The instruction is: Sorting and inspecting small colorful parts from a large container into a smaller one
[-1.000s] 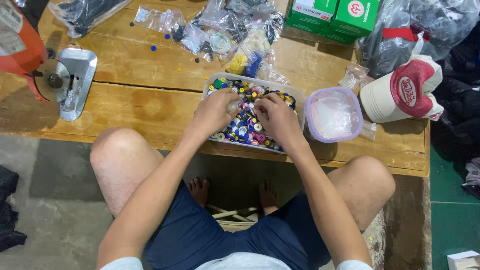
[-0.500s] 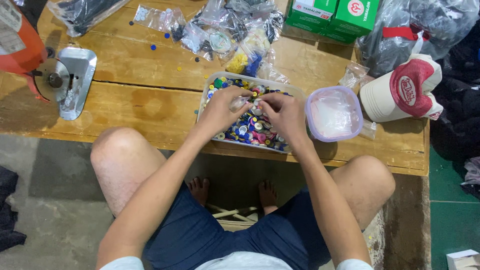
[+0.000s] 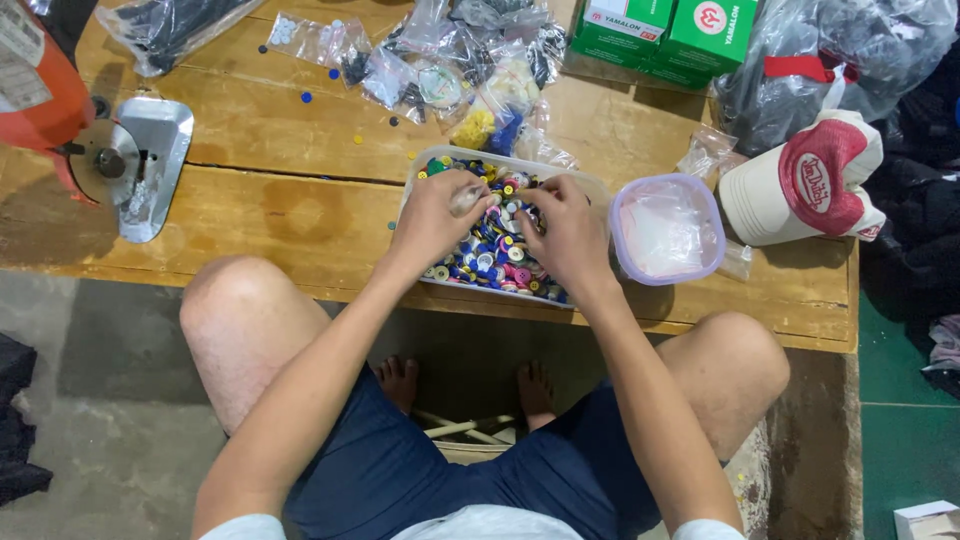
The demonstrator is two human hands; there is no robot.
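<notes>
Left hand (image 3: 432, 215): I pinch a clear piece over the tray (image 3: 590, 186).
Right hand (image 3: 565, 228): fingers curled in buttons (image 3: 492, 256); grip unclear.
Care: I pick lightly, one at a time.

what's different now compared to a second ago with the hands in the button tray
Both hands shifted slightly inside the clear plastic tray of coloured buttons: left hand now pinches a small pale piece, right hand picks beside it. Tray, lilac-rimmed round tub and red-and-cream cap stayed put.

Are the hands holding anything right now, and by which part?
Left hand seems to pinch a small clear bag by its edge; right hand over the button tray, hold unclear.
</notes>
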